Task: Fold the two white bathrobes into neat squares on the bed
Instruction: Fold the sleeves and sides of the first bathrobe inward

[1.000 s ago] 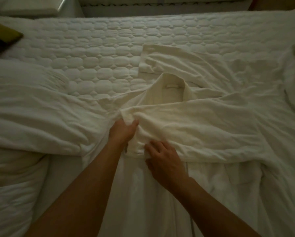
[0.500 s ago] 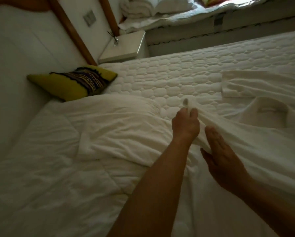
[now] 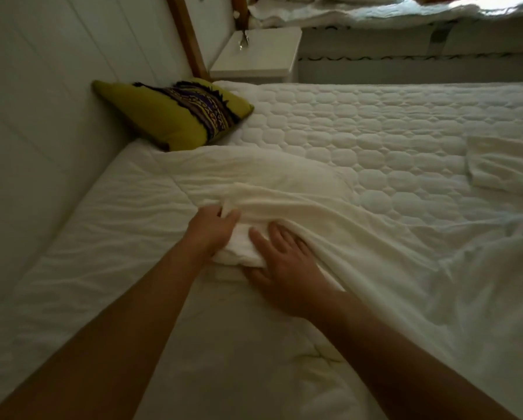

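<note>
Your left hand (image 3: 213, 230) has its fingers curled round a bunched end of the white bathrobe (image 3: 329, 219). It pinches a fold of cloth between thumb and fingers at the top of the bundle. Your right hand (image 3: 284, 268) sits just to the right of it, palm down, fingers straight and slightly spread, pressing on the same bunch of cloth. Its thumb lies along the lower edge of the bundle. The two hands are close together, with only the wad of cloth between them.

From your hands the bathrobe runs away to the right in long ridges. It lies across the bed (image 3: 375, 122) and passes close along the outer side of your right wrist. Far to the right of your right hand, at the edge of view, a flat white flap of cloth (image 3: 502, 165) lies on the quilted top. You cannot tell whether it belongs to the same bathrobe.

Under both hands and forearms, and out to the left of your left hand, lies a rumpled white duvet (image 3: 87, 253). Beyond your left hand a green cushion (image 3: 163, 116) with a dark patterned band leans against the white headboard (image 3: 42, 86). Further beyond stands a white nightstand (image 3: 257, 56), with a second bed (image 3: 375, 13) to its right.
</note>
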`<state>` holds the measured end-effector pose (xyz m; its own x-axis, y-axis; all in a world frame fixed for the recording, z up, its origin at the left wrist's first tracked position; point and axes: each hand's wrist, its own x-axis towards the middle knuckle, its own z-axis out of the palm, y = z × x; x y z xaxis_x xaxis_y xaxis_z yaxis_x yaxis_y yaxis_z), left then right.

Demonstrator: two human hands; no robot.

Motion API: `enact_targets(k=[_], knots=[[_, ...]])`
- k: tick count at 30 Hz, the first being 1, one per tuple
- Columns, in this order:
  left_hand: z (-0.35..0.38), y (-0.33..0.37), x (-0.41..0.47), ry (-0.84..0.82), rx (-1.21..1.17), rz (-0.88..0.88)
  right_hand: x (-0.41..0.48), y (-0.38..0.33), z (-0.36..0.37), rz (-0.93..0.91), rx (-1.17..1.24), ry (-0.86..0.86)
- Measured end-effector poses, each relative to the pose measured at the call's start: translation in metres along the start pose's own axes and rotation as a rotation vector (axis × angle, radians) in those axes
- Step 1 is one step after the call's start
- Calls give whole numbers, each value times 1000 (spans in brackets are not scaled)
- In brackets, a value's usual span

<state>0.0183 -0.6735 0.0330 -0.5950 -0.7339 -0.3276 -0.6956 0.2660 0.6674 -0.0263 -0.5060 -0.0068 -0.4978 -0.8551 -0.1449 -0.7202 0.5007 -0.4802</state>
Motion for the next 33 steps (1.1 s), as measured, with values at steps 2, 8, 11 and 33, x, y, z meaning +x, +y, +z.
enact_targets(k=[2,8,11,33], knots=[[7,-18,-3,-2,23,8,-8,4,3,-17,-45,-74],[34,-13,-18,195,215,23,-44,46,-20,-88,190,275],[37,-26,-19,272,339,28,-70,114,-26,17,90,429],[263,114,-16,-371,1090,795,-134,432,-147,389,-521,-14]])
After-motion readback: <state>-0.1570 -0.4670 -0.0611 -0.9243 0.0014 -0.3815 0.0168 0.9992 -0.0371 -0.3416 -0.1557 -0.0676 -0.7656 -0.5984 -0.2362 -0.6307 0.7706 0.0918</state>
